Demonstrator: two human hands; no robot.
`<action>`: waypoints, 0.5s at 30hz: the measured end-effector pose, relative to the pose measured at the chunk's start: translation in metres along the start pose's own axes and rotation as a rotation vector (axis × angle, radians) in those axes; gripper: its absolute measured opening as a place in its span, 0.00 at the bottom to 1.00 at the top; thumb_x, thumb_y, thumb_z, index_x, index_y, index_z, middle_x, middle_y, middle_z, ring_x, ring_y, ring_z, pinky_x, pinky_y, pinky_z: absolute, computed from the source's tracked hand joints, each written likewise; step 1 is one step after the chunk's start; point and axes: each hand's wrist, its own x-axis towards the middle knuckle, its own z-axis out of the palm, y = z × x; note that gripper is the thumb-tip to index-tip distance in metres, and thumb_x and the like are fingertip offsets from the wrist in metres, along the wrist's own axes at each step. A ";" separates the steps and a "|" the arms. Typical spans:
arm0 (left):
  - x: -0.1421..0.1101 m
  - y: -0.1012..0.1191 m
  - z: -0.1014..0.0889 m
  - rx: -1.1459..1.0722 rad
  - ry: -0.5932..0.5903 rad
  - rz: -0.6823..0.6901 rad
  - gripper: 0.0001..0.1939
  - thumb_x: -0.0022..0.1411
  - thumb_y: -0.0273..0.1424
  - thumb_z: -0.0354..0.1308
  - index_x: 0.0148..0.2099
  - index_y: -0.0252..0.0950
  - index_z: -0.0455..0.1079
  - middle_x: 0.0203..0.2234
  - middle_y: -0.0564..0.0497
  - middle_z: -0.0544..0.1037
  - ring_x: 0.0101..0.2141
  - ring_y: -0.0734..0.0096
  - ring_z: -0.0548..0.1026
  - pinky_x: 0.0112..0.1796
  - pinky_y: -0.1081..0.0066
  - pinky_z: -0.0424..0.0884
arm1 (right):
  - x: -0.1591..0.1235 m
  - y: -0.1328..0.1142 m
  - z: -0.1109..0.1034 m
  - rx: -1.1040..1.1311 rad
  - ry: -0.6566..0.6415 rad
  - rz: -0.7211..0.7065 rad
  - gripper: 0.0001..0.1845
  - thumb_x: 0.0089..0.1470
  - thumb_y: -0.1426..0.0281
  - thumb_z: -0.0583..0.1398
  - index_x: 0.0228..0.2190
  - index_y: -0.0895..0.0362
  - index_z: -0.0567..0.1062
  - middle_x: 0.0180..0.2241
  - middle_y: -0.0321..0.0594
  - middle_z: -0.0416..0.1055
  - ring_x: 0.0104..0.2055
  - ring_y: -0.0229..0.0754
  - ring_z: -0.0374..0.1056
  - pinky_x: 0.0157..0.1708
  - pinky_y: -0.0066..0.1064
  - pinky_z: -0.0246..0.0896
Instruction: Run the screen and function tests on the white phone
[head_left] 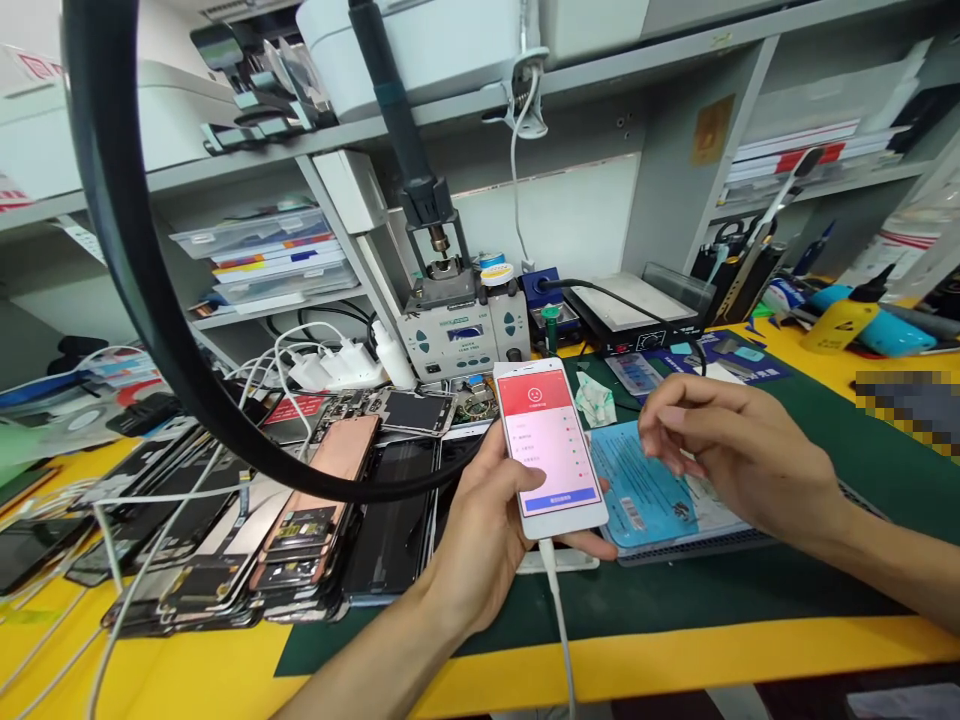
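Note:
A white smartphone [551, 450] is lit up, with a red band and a sad-face icon at the top of its screen and a blue button at the bottom. My left hand [487, 510] is wrapped round it from the left and below, its thumb lying over the glass. From the phone's lower end a white cable [555, 590] runs down past the table edge. To the right, my right hand [739, 455] hovers with fingers curled in and nothing visible in them. Beneath that hand lies a blue printed packet [637, 485] on a spiral-bound pad.
Stacked phone parts [315, 520] and loose white cables crowd the left. A hot-air station [461, 340] stands behind, near a power strip [337, 365]. A black hose [150, 300] loops across the near left. A yellow bottle [844, 320] is at the right of the green mat [787, 600].

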 end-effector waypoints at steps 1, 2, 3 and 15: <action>0.000 0.000 0.000 0.001 0.006 -0.001 0.27 0.63 0.23 0.51 0.64 0.37 0.59 0.50 0.39 0.76 0.47 0.44 0.78 0.33 0.50 0.82 | 0.002 -0.001 0.000 0.021 0.003 0.032 0.13 0.48 0.60 0.66 0.23 0.57 0.77 0.20 0.40 0.73 0.18 0.34 0.60 0.15 0.27 0.48; 0.000 0.000 -0.001 -0.001 0.011 -0.001 0.28 0.63 0.24 0.52 0.64 0.39 0.59 0.51 0.39 0.75 0.47 0.44 0.78 0.33 0.50 0.82 | 0.003 -0.001 0.000 0.040 0.007 0.060 0.13 0.46 0.59 0.67 0.23 0.57 0.76 0.20 0.41 0.73 0.17 0.34 0.59 0.15 0.26 0.46; 0.000 0.000 -0.001 -0.005 0.012 0.000 0.28 0.63 0.24 0.52 0.65 0.40 0.58 0.52 0.39 0.75 0.47 0.44 0.78 0.33 0.50 0.82 | 0.004 -0.001 0.000 0.055 0.010 0.082 0.13 0.45 0.59 0.67 0.23 0.57 0.76 0.19 0.41 0.72 0.17 0.34 0.58 0.15 0.26 0.45; 0.001 0.004 -0.005 -0.171 -0.064 -0.030 0.27 0.66 0.34 0.47 0.65 0.34 0.61 0.47 0.37 0.77 0.47 0.42 0.77 0.33 0.52 0.81 | 0.015 0.001 -0.005 0.163 -0.028 0.260 0.10 0.48 0.63 0.63 0.24 0.57 0.75 0.20 0.39 0.70 0.16 0.32 0.57 0.14 0.25 0.42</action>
